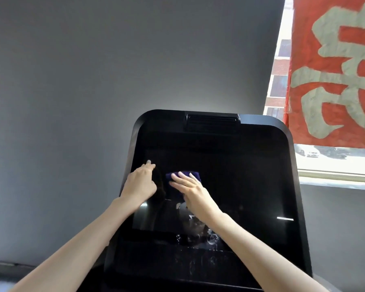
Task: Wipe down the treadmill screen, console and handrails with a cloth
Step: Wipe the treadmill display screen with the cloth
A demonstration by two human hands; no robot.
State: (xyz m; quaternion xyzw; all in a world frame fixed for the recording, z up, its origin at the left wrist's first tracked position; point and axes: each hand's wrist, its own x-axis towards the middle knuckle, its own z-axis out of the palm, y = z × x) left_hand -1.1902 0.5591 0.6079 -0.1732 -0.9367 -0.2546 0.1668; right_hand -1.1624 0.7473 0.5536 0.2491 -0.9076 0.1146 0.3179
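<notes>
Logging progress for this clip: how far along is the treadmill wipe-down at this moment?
Done: nothing clearly finished. In hand: the right hand presses the cloth flat on the screen, upper left; the left hand rests at its left edge. Left: wet spots low on the screen, the console below, and the handrails, out of view.

Treadmill screen [230, 186]: glossy black, mirror-smooth, with wet streaks near its lower edge. Console [291, 148] surround: smooth black plastic, satin sheen. Cloth [193, 174]: dark purple, soft nap. Banner [333, 70], far right: creased red fabric.
</notes>
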